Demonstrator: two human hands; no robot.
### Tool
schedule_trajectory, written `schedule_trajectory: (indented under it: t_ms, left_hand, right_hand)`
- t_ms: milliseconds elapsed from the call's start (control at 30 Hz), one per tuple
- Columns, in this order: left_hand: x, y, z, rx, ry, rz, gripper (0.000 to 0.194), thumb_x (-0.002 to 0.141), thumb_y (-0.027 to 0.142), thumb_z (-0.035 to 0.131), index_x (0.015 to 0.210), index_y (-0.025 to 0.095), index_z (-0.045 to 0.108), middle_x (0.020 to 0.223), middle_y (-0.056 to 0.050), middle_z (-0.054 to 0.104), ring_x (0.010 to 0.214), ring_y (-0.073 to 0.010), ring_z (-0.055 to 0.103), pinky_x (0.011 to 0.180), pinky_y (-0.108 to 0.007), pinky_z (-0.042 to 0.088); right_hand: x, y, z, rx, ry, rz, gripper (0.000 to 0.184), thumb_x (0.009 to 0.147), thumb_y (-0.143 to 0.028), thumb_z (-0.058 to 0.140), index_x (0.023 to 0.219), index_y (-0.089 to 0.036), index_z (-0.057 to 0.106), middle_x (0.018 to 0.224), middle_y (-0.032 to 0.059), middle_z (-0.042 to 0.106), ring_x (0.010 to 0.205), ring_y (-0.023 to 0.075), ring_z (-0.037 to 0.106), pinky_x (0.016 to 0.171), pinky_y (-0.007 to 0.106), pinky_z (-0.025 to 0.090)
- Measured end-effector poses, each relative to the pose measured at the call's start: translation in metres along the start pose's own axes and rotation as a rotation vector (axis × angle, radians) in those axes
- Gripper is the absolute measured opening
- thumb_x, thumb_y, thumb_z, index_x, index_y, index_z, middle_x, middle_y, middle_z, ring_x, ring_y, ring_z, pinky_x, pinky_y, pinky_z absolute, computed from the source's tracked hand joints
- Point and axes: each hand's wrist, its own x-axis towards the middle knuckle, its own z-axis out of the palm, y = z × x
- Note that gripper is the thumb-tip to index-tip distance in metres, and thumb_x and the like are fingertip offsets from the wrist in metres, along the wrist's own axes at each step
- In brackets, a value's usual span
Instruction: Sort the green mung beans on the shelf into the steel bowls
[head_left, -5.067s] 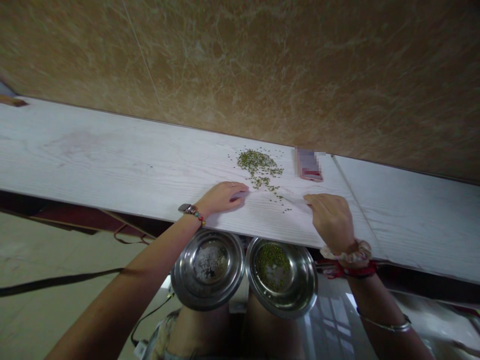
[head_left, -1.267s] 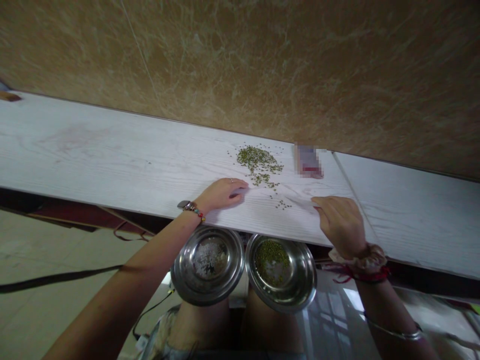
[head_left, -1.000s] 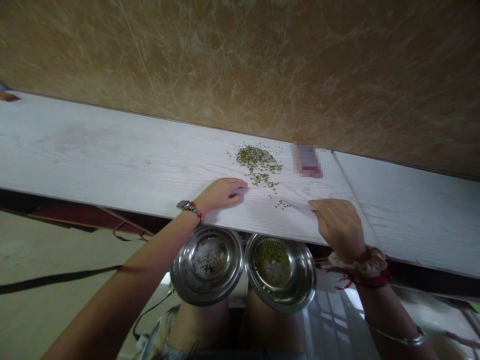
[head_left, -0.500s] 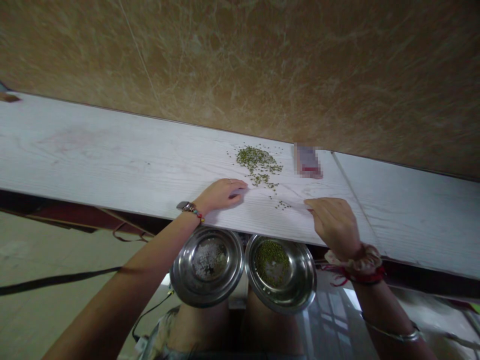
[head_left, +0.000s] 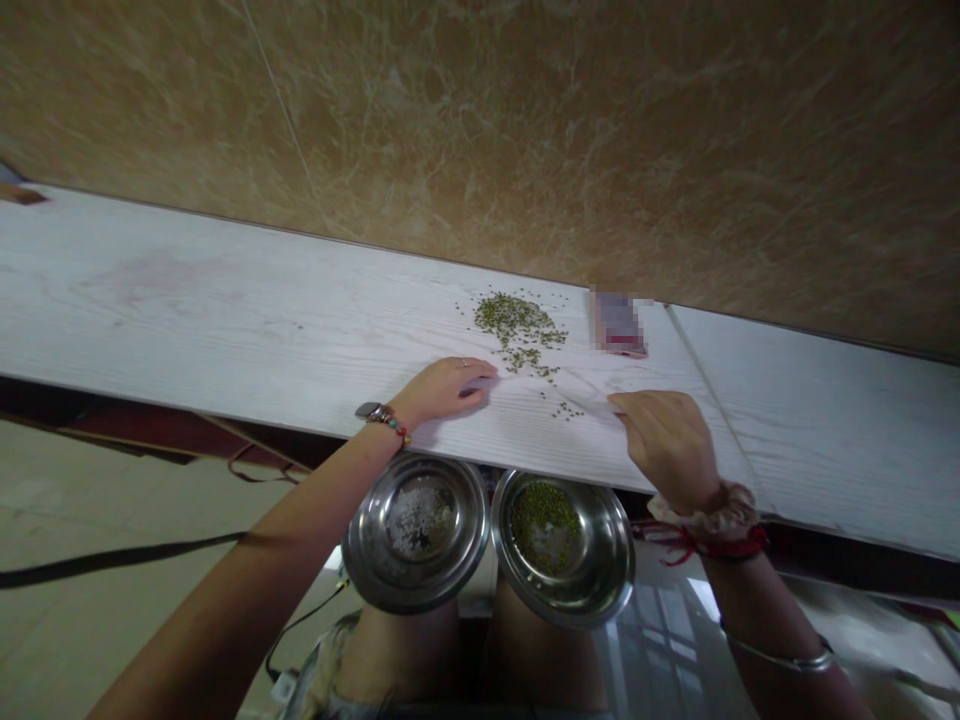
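Observation:
Small green beans (head_left: pixel 517 318), looking like mung beans, lie spread on the white wooden board (head_left: pixel 352 330), with some pale grains among them. My left hand (head_left: pixel 450 388) rests on the board at the near left side of the beans, thumb apart from the fingers. To the right, my right hand (head_left: pixel 664 440) is held in a pinch. A faint, pale, see-through thing appears at its fingertips, too indistinct to name. Below the board edge, a steel bowl (head_left: pixel 360 570) contains white, rice-like grains (head_left: pixel 420 518). Beside it, another steel bowl (head_left: pixel 611 590) contains green beans (head_left: pixel 547 520).
A pixelated flat object (head_left: pixel 619 325) lies right of the beans, against the brown marbled wall (head_left: pixel 480 130). The bowls stand over the person's legs (head_left: pixel 409 655). A dark strap (head_left: pixel 120 560) crosses at left, and a seam (head_left: pixel 712 385) runs across the board at right.
My right hand has shifted very slightly, still pinched. My left hand stays at the same place beside the beans. The view has moved a little; beans and bowls look unchanged.

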Motion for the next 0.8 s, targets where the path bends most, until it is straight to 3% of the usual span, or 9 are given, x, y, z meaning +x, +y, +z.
schedule_trajectory:
  t_ms: [267, 533, 800]
  left_hand:
    - [0.001, 0.000, 0.000, -0.006, -0.017, -0.010, 0.032, 0.088, 0.027, 0.053, 0.117, 0.018, 0.061, 0.124, -0.008, 0.068, 0.112, -0.0215, 0.063, 0.100, -0.037, 0.048]
    - [0.000, 0.000, 0.000, 0.009, -0.012, -0.003, 0.032, 0.089, 0.028, 0.051, 0.118, 0.019, 0.061, 0.125, -0.008, 0.067, 0.113, -0.0213, 0.063, 0.101, -0.038, 0.047]
    - [0.000, 0.002, -0.001, -0.008, -0.029, -0.027, 0.032, 0.088, 0.027, 0.052, 0.117, 0.017, 0.062, 0.125, -0.009, 0.067, 0.114, -0.0220, 0.063, 0.102, -0.037, 0.047]
  right_hand:
    - [0.001, 0.001, -0.005, -0.013, 0.069, 0.001, 0.024, 0.087, -0.007, 0.050, 0.098, -0.020, 0.066, 0.080, 0.0031, 0.073, 0.078, 0.0176, 0.063, 0.078, 0.033, 0.041]
    - [0.000, 0.001, 0.007, -0.031, -0.004, 0.019, 0.025, 0.088, -0.007, 0.047, 0.095, -0.022, 0.067, 0.080, 0.0034, 0.073, 0.080, 0.0180, 0.063, 0.077, 0.034, 0.040]
    - [0.005, 0.002, 0.002, -0.058, 0.081, -0.009, 0.020, 0.089, -0.008, 0.050, 0.095, -0.020, 0.064, 0.079, 0.0030, 0.073, 0.075, 0.0176, 0.063, 0.074, 0.033, 0.041]
